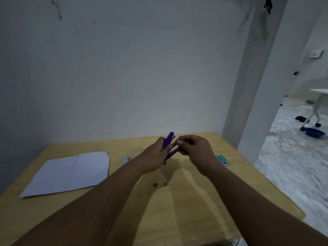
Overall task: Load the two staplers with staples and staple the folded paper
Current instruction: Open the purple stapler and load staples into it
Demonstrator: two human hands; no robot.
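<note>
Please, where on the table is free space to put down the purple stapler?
Bare wood lies between the folded paper and the two loose staple pieces, and on the near edge of the table, partly under the forearms. Crowded: the far strip, by the blue stapler and staple box.

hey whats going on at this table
A person is loading a purple stapler, held open above the wooden table. The left hand grips the stapler, while the right hand pinches something at its open metal channel, probably a strip of staples. A folded white paper lies to the left, not yet touched. A light blue stapler lies behind the left wrist, a green staple box sits to the right, and two small staple pieces lie loose on the table.
</note>
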